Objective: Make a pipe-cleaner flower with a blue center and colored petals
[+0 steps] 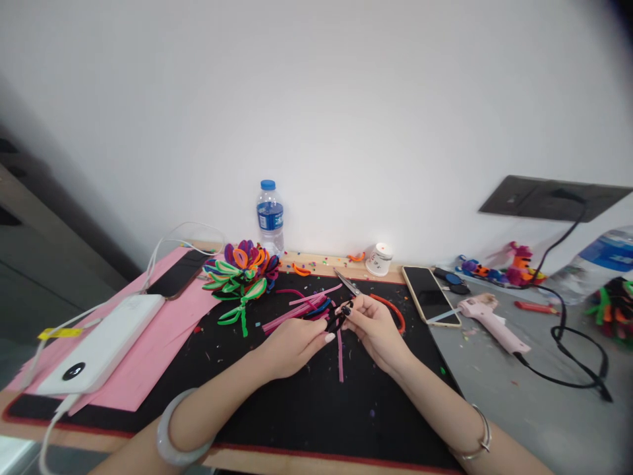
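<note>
A cluttered tabletop [277, 460] carries a bottle [270, 221] near its back edge as the left hand [293, 348] and right hand [378, 331] pinch a black strip [336, 322].

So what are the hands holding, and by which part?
The left hand and right hand pinch a black piece; the grip hides which part. Whether the right also holds the scissors can't be told.

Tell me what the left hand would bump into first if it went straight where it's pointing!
Probably the right hand, just beyond the black piece pinched between the two hands, though depth is hard to judge from this view.
</note>
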`<state>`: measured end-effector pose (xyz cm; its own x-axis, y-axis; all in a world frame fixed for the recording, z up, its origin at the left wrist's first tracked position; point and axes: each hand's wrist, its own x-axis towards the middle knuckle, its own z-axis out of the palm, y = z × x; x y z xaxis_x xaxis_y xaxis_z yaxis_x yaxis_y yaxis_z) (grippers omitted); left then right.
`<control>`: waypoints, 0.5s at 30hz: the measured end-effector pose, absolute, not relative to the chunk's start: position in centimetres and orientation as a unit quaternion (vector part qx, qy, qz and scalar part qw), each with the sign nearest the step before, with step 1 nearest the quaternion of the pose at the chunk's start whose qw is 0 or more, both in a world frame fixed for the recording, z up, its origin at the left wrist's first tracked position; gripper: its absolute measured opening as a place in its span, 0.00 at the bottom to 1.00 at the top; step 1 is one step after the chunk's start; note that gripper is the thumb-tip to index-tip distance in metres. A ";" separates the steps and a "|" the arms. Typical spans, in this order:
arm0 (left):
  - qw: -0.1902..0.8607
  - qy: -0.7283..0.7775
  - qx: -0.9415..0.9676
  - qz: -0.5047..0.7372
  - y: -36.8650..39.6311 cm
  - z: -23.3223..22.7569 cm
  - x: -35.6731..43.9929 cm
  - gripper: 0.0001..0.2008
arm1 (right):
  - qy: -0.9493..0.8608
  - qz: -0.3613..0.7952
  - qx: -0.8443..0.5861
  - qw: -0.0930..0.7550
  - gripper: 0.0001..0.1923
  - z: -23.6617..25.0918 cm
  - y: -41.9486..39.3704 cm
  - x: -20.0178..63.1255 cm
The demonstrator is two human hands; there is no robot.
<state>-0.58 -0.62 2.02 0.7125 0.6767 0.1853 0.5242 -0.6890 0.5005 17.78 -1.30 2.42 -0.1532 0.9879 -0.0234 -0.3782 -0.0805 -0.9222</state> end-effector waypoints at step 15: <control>0.052 0.347 0.919 0.178 0.0 1.5 -0.6 0.13 | -0.380 0.646 -0.343 0.567 0.11 2.3 -1.3 17.8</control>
